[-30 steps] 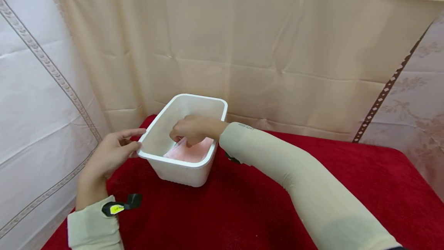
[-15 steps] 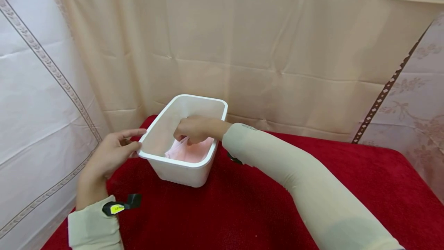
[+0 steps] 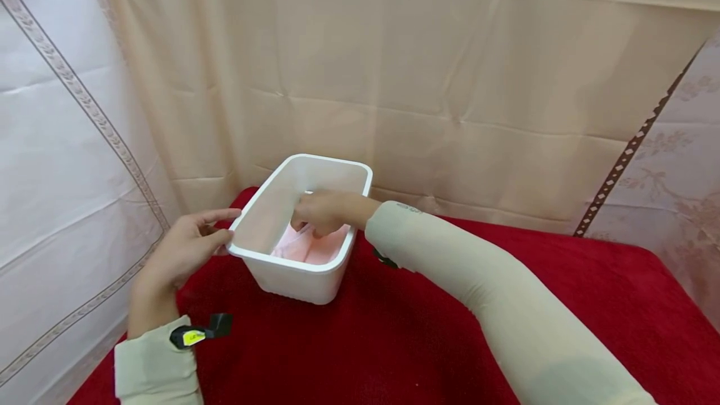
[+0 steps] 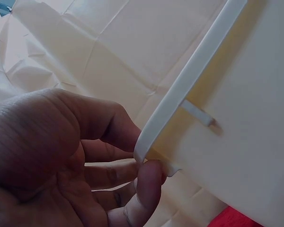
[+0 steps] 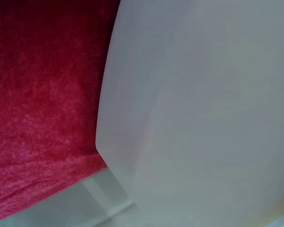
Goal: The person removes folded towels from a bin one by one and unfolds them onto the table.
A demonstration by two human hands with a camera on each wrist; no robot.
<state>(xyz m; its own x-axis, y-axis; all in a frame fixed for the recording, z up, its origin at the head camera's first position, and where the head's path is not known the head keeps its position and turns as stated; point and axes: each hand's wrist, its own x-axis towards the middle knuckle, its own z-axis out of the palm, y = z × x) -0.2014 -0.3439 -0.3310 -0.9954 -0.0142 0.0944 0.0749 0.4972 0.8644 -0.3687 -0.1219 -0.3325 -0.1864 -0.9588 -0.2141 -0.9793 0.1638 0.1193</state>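
The head view looks forward and down from above on the white bin (image 3: 292, 281), the left wrist view looks closely past the left hand (image 3: 188, 245) at the bin's rim (image 4: 185, 78), and the right wrist view faces the bin's wall (image 5: 194, 113) very near, all three sharing bin and red cloth (image 3: 405, 342).

Place: draped-off corner, room type unclear
Back: beige curtain (image 3: 427, 74)
Sides: patterned pale drapes (image 3: 50, 167)
Table: red plush cloth (image 3: 540, 280)
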